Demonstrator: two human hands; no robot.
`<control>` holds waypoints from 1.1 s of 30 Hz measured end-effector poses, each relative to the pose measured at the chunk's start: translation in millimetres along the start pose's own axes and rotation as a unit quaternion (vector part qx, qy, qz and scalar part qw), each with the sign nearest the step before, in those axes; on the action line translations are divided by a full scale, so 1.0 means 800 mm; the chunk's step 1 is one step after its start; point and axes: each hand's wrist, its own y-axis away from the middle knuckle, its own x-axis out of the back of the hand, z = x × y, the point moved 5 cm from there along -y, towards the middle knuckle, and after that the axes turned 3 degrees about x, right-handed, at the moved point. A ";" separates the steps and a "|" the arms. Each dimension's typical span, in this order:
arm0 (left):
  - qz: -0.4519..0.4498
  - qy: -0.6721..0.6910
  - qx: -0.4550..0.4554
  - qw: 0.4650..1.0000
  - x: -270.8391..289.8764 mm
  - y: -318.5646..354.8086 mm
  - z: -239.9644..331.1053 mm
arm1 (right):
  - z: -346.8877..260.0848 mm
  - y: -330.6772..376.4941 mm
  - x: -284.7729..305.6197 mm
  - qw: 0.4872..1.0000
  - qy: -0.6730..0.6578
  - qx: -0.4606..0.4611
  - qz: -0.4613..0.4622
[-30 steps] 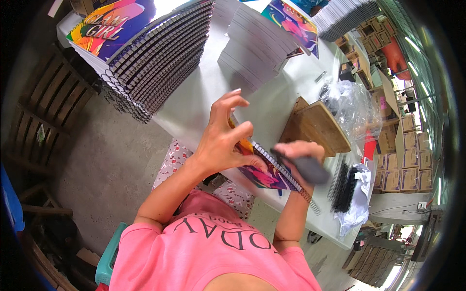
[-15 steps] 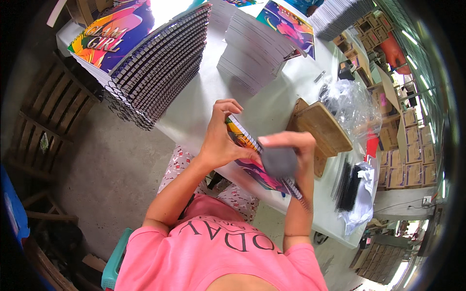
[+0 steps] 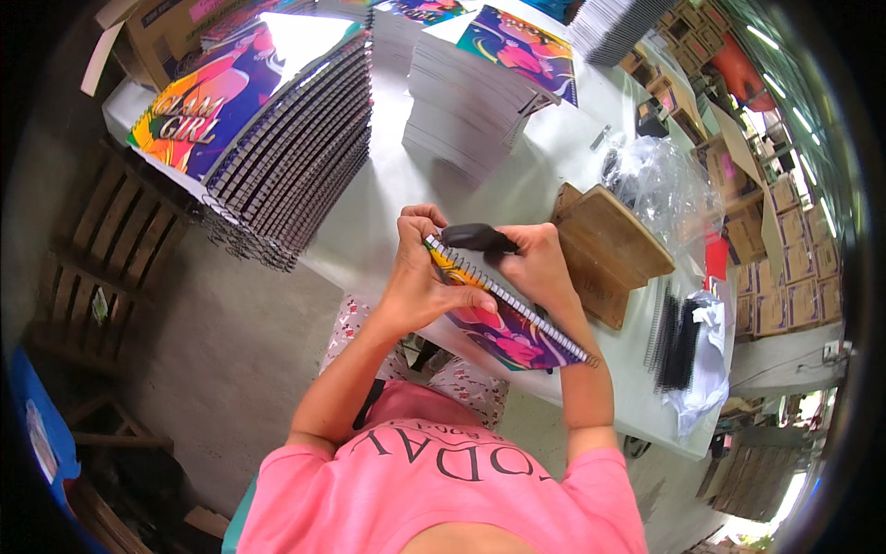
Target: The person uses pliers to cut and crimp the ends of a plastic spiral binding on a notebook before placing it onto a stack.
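My left hand (image 3: 415, 282) is closed on a spiral notebook (image 3: 503, 328) with a colourful illustrated cover, thumb on the cover and fingers behind. The notebook tilts at the table's front edge, its coil edge facing up and right, and a loose coil end sticks out at the lower right corner. In my right hand (image 3: 544, 268) is a black hand tool (image 3: 475, 237), closed in the fingers. The tool's rounded dark part lies by the top corner of the coil, next to my left fingers; its working end is hidden, so its exact kind cannot be made out.
A tall stack of spiral-bound notebooks (image 3: 291, 162) stands at the left, stacked unbound pages (image 3: 457, 111) at the back. On the right are a wooden stand (image 3: 609, 249), a clear plastic bag (image 3: 660, 185), black coils (image 3: 678, 342) and crumpled white paper (image 3: 706, 369). Cardboard boxes (image 3: 780, 286) lie beyond.
The black tool has moved up and left along the coil edge, from the middle to the top corner of the notebook. My left hand keeps its hold; the view has shifted slightly.
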 end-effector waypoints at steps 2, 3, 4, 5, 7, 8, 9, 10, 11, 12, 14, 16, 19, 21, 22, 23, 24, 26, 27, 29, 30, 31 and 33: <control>0.018 0.013 0.005 1.000 0.002 -0.002 0.007 | 0.031 0.016 0.018 0.976 0.185 0.058 0.098; 0.027 0.054 0.041 0.997 0.005 0.000 0.002 | 0.039 0.029 0.037 0.970 0.179 0.002 0.165; 0.033 0.099 0.079 0.991 0.005 0.004 -0.003 | 0.050 0.050 0.057 0.956 0.172 -0.058 0.230; 0.037 0.141 0.118 0.982 0.005 0.009 -0.008 | 0.068 0.072 0.076 0.935 0.218 -0.073 0.271; 0.044 0.123 0.184 0.974 0.018 0.017 -0.019 | 0.116 0.120 0.104 0.884 0.336 -0.155 0.287; 0.043 0.113 0.217 0.969 0.021 0.020 -0.025 | 0.145 0.142 0.109 0.853 0.401 -0.216 0.254; 0.093 0.156 0.175 0.968 0.025 0.015 -0.007 | 0.165 0.165 0.110 0.814 0.461 -0.278 0.218; 0.148 0.198 0.135 0.960 0.035 0.009 0.017 | 0.167 0.179 0.102 0.817 0.459 -0.271 0.220; 0.168 0.169 0.104 0.966 0.042 0.005 0.032 | 0.167 0.192 0.092 0.820 0.457 -0.264 0.222; 0.191 0.135 0.072 0.970 0.052 0.005 0.045 | 0.165 0.199 0.083 0.826 0.452 -0.253 0.223; 0.208 0.053 0.008 0.977 0.060 0.010 0.059 | 0.130 0.198 0.077 0.873 0.387 -0.200 0.221; 0.186 -0.032 -0.059 0.980 0.056 0.015 0.070 | 0.101 0.196 0.057 0.944 0.211 -0.099 0.231; 0.194 -0.167 -0.133 0.958 0.039 0.022 0.068 | 0.087 0.187 -0.009 0.914 0.330 -0.194 0.135; 0.208 -0.191 -0.119 0.952 0.041 0.024 0.057 | 0.093 0.192 -0.032 0.879 0.390 -0.217 0.168; 0.206 -0.175 -0.097 0.958 0.044 0.025 0.055 | 0.094 0.198 -0.035 0.880 0.389 -0.208 0.175; 0.203 -0.159 -0.074 0.963 0.046 0.026 0.053 | 0.096 0.203 -0.036 0.881 0.388 -0.200 0.181; 0.198 -0.140 -0.052 0.969 0.047 0.026 0.051 | 0.092 0.204 -0.036 0.881 0.387 -0.195 0.190; 0.195 -0.143 -0.077 0.967 0.045 0.029 0.050 | 0.079 0.201 -0.038 0.912 0.302 -0.181 0.211; 0.194 -0.141 -0.090 0.967 0.043 0.029 0.049 | 0.067 0.197 -0.036 0.923 0.262 -0.173 0.222; 0.194 -0.153 -0.103 0.964 0.040 0.028 0.051 | 0.007 0.172 -0.027 0.961 0.110 -0.075 0.243; 0.190 -0.158 -0.108 0.963 0.038 0.027 0.053 | -0.024 0.160 -0.021 0.966 0.032 -0.027 0.254; 0.191 -0.168 -0.115 0.960 0.036 0.028 0.053 | -0.055 0.149 -0.017 0.968 0.066 0.027 0.239; 0.198 -0.187 -0.131 0.953 0.033 0.028 0.056 | -0.084 0.131 -0.018 0.964 0.117 0.101 0.217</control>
